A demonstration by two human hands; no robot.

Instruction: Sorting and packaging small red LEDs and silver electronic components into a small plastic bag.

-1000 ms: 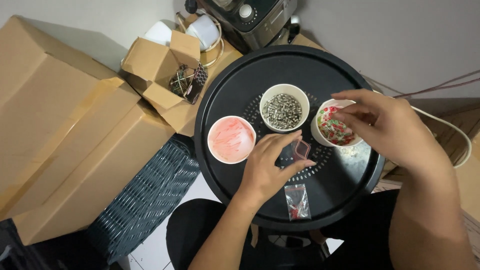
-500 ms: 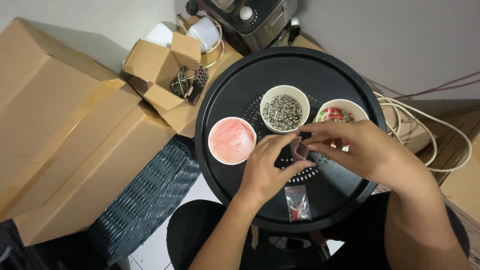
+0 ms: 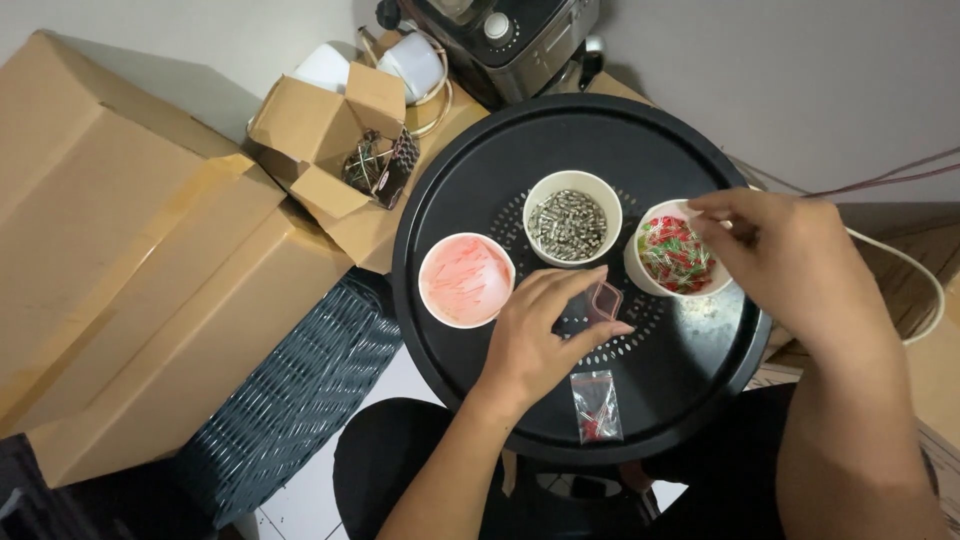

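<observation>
My left hand rests on the black round tray and pinches a small clear plastic bag, holding it upright. My right hand is over the white bowl of small red and green pieces. Its fingertips are drawn together at the bowl's far rim, and I cannot see whether they grip any pieces. A white bowl of small silver parts stands behind the bag. At the tray's left is a white bowl of pinkish-red pieces. A filled little zip bag lies near the tray's front edge.
Large cardboard boxes fill the left side. An open small box with loose parts and two white cups sit behind the tray. A dark appliance is at the top, a dark woven basket lower left, a cable at right.
My right hand went from the red-and-green bowl to the small bag, then back out to the bowl. My left hand stayed on the bag.
</observation>
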